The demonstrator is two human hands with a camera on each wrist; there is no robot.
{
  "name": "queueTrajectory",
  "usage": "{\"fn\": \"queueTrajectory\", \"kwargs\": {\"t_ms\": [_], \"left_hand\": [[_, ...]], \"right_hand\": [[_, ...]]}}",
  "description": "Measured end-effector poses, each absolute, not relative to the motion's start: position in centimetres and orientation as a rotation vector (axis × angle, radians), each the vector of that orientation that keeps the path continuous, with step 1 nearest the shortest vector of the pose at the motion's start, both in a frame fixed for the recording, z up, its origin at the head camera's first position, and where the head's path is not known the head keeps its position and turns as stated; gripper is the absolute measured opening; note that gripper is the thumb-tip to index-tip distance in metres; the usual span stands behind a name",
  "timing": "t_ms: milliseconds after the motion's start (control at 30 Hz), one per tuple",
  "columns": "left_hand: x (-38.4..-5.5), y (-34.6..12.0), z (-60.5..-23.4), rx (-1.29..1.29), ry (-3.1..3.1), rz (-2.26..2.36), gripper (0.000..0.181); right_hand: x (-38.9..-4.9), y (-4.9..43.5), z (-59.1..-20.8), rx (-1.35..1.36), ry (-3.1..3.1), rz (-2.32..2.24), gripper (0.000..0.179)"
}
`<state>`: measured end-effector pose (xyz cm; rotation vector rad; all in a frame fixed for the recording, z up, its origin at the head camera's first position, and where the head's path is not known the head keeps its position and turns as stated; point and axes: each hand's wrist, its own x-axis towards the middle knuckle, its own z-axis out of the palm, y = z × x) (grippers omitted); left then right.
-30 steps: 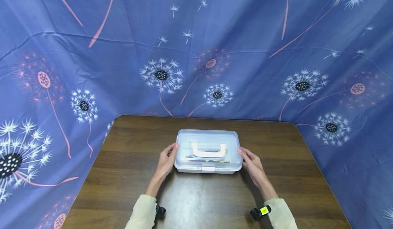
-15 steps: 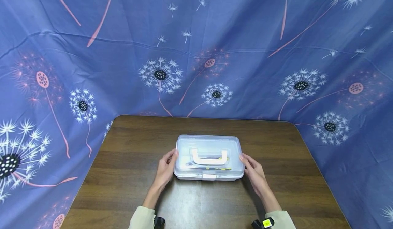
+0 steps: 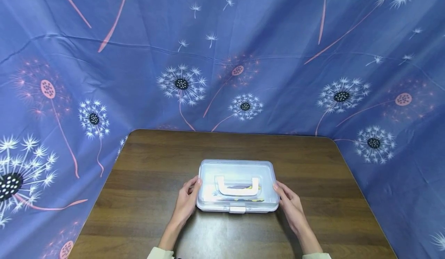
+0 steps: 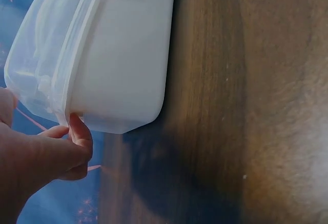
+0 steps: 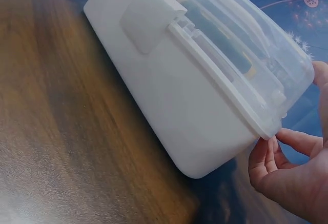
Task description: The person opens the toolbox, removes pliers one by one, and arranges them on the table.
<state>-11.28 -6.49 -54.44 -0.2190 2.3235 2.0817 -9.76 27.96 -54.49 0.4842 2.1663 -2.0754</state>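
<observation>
A white plastic storage box [image 3: 238, 205] with a see-through lid [image 3: 208, 170] sits on the wooden table, its front latch [image 3: 237, 209] facing me. A white handle [image 3: 240, 191] lies on the lid, and yellow-and-dark items show blurred through it. My left hand [image 3: 185, 200] grips the box's left end; in the left wrist view its curled fingers [image 4: 81, 134] hook under the lid's rim. At the other end my right hand [image 3: 291, 209] holds on the same way, fingers [image 5: 261, 162] bent beneath the rim and thumb against the lid's side.
The brown wooden table [image 3: 146, 151] extends around the box, with a rounded far edge. Behind it and along both sides hangs a blue cloth [image 3: 285, 77] printed with dandelions.
The box has slid toward me across the table, both hands moving with it at its two ends. The lid stays down.
</observation>
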Motion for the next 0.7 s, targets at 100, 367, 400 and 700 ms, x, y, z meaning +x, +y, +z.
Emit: {"fn": "queueTrajectory", "kwargs": {"t_ms": [100, 367, 400, 700], "left_hand": [[-10.9, -6.4, -54.3, -0.230, 2.305, 2.098, 0.052], [-11.3, -6.4, -54.8, -0.302, 2.317, 2.073, 0.054], [-11.6, -6.4, -54.9, -0.308, 2.330, 2.062, 0.055], [-15.0, -6.3, -55.6, -0.298, 2.360, 2.115, 0.039]], "right_hand": [[-9.3, 27.8, -54.5, 0.506, 2.174, -2.064, 0.066], [-7.6, 26.9, -54.6, 0.676, 2.150, -2.098, 0.066], [-7.3, 26.8, -54.6, 0.709, 2.126, -2.124, 0.061], [-5.3, 25.9, -54.9, 0.839, 1.966, -2.203, 0.026]]}}
